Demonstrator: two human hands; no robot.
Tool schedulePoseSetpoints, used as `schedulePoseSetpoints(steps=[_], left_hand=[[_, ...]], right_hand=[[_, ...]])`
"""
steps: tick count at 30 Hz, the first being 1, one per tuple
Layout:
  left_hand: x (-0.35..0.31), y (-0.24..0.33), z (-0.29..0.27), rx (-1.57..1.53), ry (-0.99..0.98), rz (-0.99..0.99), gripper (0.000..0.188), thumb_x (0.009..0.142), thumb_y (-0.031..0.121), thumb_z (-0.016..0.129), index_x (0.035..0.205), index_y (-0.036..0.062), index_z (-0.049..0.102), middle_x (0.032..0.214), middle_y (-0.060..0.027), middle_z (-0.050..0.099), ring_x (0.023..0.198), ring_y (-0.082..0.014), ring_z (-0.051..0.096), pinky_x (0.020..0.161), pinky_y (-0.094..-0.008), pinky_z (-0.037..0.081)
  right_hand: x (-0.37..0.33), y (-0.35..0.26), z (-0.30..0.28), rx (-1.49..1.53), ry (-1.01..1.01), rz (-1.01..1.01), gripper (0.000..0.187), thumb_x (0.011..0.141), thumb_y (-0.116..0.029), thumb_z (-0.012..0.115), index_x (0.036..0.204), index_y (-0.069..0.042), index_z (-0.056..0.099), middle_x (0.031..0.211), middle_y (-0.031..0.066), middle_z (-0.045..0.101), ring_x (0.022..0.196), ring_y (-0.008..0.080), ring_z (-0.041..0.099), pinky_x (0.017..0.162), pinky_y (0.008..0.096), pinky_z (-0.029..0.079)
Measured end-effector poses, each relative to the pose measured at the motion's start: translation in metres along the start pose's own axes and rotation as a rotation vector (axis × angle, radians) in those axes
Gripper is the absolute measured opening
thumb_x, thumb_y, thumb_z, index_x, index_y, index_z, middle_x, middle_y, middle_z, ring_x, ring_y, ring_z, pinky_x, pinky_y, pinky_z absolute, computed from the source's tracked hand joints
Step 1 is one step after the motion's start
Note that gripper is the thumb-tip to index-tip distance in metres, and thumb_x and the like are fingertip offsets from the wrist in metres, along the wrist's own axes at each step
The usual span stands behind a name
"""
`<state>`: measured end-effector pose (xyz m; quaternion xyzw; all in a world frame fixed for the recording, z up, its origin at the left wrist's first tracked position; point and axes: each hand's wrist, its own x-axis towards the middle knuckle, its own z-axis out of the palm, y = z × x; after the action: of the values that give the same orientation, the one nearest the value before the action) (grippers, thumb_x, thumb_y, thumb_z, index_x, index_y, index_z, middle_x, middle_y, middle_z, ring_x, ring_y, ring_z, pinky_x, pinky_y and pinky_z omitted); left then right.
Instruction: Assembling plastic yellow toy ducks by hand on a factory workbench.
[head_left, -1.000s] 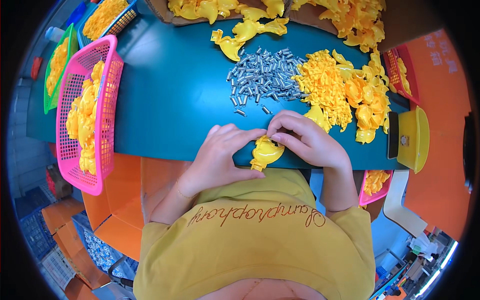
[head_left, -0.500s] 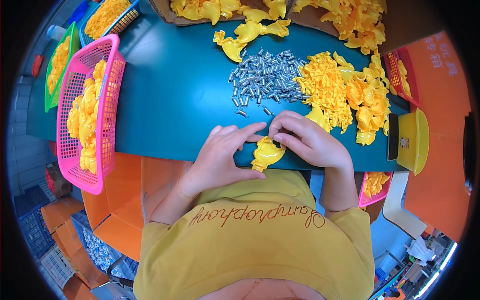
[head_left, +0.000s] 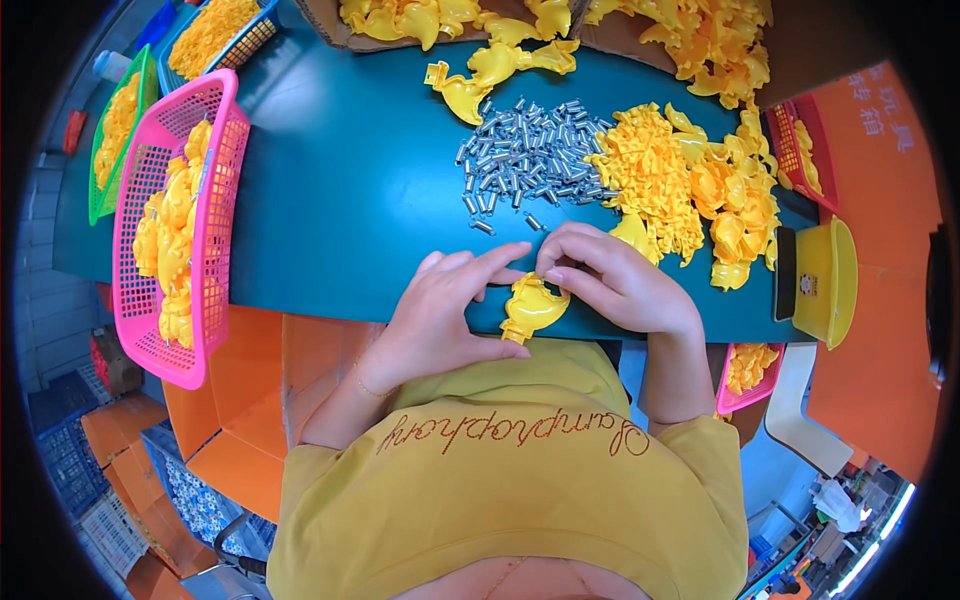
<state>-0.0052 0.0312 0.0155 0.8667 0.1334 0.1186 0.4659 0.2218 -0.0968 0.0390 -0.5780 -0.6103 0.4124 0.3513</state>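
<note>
Both hands meet over a curved, hollow yellow plastic shell [head_left: 535, 306] at the near edge of the teal table. My left hand [head_left: 447, 308] grips it between the thumb at its lower end and the fingers at its upper end. At the shell's upper right, my right hand [head_left: 610, 275] is closed in a pinch; anything small between its fingertips is hidden. Just beyond the hands lies a heap of small silver metal cylinders [head_left: 535, 155], with a few loose ones nearest me. Right of it are a pile of small yellow plastic pieces [head_left: 655, 180] and more yellow shells [head_left: 740, 200].
A pink basket [head_left: 222, 250] holding yellow parts stands at the left, with green [head_left: 148, 85] and blue [head_left: 262, 30] baskets behind. Cardboard boxes of yellow shells line the far edge. A yellow tub [head_left: 830, 285] and a red basket [head_left: 785, 130] are at the right.
</note>
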Motion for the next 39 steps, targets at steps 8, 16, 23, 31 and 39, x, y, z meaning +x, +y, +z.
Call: schedulePoseSetpoints(steps=[8, 16, 23, 31, 39], left_hand=[[-0.001, 0.001, 0.000, 0.000, 0.016, 0.013, 0.107, 0.054, 0.032, 0.101, 0.149, 0.0126, 0.056, 0.115, 0.0026, 0.077, 0.084, -0.0161, 0.056, 0.086, -0.0331, 0.040], [0.000, 0.003, 0.004, 0.029, 0.036, 0.050, 0.099, 0.055, 0.033, 0.101, 0.143, 0.0137, 0.061, 0.111, 0.0018, 0.073, 0.085, -0.0169, 0.057, 0.085, -0.0346, 0.041], [0.002, 0.010, 0.001, 0.077, -0.015, -0.007, 0.091, 0.060, 0.035, 0.099, 0.142, 0.0195, 0.063, 0.108, 0.0015, 0.069, 0.090, -0.0200, 0.061, 0.085, -0.0361, 0.042], [0.001, 0.008, 0.006, 0.207, 0.021, 0.119, 0.081, 0.061, 0.033, 0.098, 0.136, 0.0222, 0.069, 0.106, 0.0014, 0.067, 0.098, -0.0191, 0.062, 0.086, -0.0354, 0.039], [0.002, 0.016, 0.005, 0.212, 0.006, 0.025, 0.077, 0.061, 0.035, 0.099, 0.131, 0.0219, 0.070, 0.110, 0.0010, 0.068, 0.101, -0.0195, 0.062, 0.086, -0.0356, 0.039]], right_hand=[[0.003, 0.001, 0.008, 0.033, 0.059, 0.081, 0.013, 0.099, -0.009, 0.068, 0.110, -0.001, 0.068, 0.102, 0.0073, 0.064, 0.093, 0.0192, 0.062, 0.080, 0.0308, 0.051], [-0.020, -0.006, 0.034, 0.047, 0.373, 0.175, 0.032, 0.085, -0.007, 0.085, 0.115, -0.001, 0.075, 0.105, 0.0069, 0.073, 0.081, 0.0099, 0.065, 0.069, 0.0235, 0.053], [-0.010, 0.004, 0.066, -0.152, 0.609, 0.038, 0.027, 0.085, -0.009, 0.085, 0.110, -0.004, 0.077, 0.098, 0.0075, 0.076, 0.081, 0.0174, 0.069, 0.073, 0.0307, 0.056], [-0.030, -0.002, 0.049, -0.150, 0.626, 0.031, 0.030, 0.084, -0.012, 0.087, 0.112, -0.006, 0.077, 0.104, 0.0076, 0.077, 0.089, 0.0199, 0.071, 0.078, 0.0328, 0.056], [-0.079, 0.020, -0.026, -0.756, 0.865, 0.184, 0.016, 0.087, -0.006, 0.079, 0.103, -0.007, 0.079, 0.100, 0.0079, 0.069, 0.096, 0.0265, 0.065, 0.081, 0.0370, 0.053]])
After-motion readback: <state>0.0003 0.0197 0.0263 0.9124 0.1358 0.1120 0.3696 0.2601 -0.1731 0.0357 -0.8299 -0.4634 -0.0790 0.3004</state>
